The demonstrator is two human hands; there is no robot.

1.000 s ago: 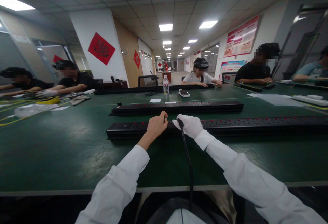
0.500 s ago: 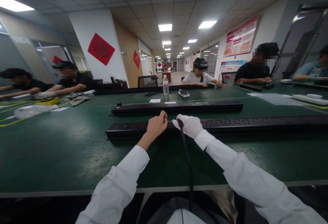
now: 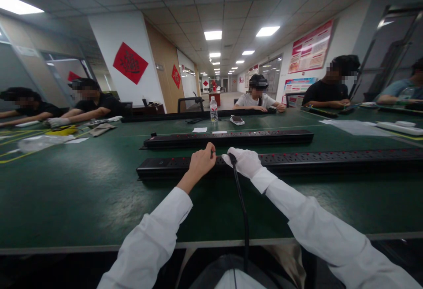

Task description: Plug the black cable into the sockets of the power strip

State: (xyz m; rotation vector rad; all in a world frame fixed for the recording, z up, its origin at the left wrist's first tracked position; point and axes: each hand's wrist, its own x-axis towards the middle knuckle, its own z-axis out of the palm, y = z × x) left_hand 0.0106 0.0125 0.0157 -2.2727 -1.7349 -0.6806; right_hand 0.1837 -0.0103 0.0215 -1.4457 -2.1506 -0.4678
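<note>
A long black power strip (image 3: 317,161) with red-marked sockets lies across the table in front of me. My left hand (image 3: 202,161), bare, is closed at the strip, thumb and index fingertip bent together; whatever is between them is too small or hidden to name. In a white glove, my right hand (image 3: 245,161) grips a black plug (image 3: 233,158) just above the sockets. Whether the plug sits in a socket is hidden by the fingers. Its black cable (image 3: 243,209) runs down over the table edge toward my body.
Behind lies a second black power strip (image 3: 231,139), and another long dark bar (image 3: 158,116) farther back. A water bottle (image 3: 213,109), a phone (image 3: 236,120) and paper slips (image 3: 200,130) stand or lie beyond. Several people wearing headsets sit around the green table (image 3: 82,192).
</note>
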